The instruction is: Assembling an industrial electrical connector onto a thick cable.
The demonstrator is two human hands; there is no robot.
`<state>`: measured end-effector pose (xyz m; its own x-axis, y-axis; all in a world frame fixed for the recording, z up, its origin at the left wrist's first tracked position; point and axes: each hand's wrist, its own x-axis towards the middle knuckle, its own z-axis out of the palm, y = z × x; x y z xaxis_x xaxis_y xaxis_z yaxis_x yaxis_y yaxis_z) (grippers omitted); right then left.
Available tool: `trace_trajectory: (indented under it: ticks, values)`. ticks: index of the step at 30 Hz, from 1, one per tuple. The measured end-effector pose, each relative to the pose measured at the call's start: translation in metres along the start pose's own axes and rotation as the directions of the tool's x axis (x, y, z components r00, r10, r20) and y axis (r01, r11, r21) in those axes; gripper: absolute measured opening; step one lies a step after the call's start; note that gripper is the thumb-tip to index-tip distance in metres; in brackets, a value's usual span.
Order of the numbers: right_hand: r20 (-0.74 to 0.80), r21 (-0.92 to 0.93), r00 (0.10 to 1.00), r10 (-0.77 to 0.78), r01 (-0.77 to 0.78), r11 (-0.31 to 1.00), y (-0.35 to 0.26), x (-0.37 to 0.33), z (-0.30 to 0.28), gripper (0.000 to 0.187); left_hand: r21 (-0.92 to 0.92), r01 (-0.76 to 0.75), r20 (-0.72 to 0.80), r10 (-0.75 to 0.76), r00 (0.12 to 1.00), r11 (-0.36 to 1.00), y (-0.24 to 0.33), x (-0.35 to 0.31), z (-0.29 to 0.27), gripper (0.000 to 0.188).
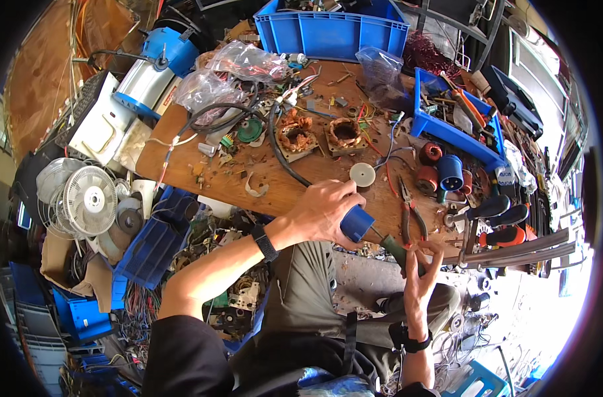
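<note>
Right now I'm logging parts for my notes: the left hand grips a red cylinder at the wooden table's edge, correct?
Not quite: in the head view the left hand grips a blue cylinder, not a red one, at the edge of the wooden table.

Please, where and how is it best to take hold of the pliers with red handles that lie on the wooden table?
Probably by the two red handles of the pliers, coming from the near table edge. They lie flat, their handles pointing toward the person and slightly spread, with their nose pointing away among loose wires. The right hand is nearest; the left hand holds a blue cylinder.
</note>
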<state>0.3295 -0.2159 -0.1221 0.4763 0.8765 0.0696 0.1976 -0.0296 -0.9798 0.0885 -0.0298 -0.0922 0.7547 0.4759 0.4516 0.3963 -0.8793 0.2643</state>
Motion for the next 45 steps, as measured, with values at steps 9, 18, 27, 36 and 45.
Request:
trace_trajectory:
  ticks: [9,18,27,36,45]
  values:
    - [0.101,0.177,0.987,0.122,-0.138,0.975,-0.003,0.002,-0.008,0.021,-0.006,-0.009,-0.011,0.009,1.0,1.0,-0.003,0.0,0.004,0.076]
    - [0.054,-0.06,0.976,-0.212,0.215,0.975,0.012,-0.001,-0.007,0.034,0.015,0.009,0.007,-0.009,1.0,1.0,-0.002,-0.001,0.004,0.078]
    - [-0.015,-0.052,0.966,-0.259,0.258,0.965,0.013,-0.004,-0.003,0.031,0.011,-0.008,-0.015,0.008,1.0,1.0,-0.003,-0.003,0.004,0.079]
    - [0.029,0.212,0.996,0.086,-0.09,0.973,0.015,0.001,-0.006,0.024,0.02,-0.018,-0.024,0.019,1.0,1.0,-0.004,-0.002,0.006,0.078]
    - [0.072,0.164,0.976,0.206,-0.215,0.963,0.01,0.001,-0.008,0.025,0.035,0.002,0.013,-0.002,1.0,0.999,-0.004,-0.001,0.006,0.081]
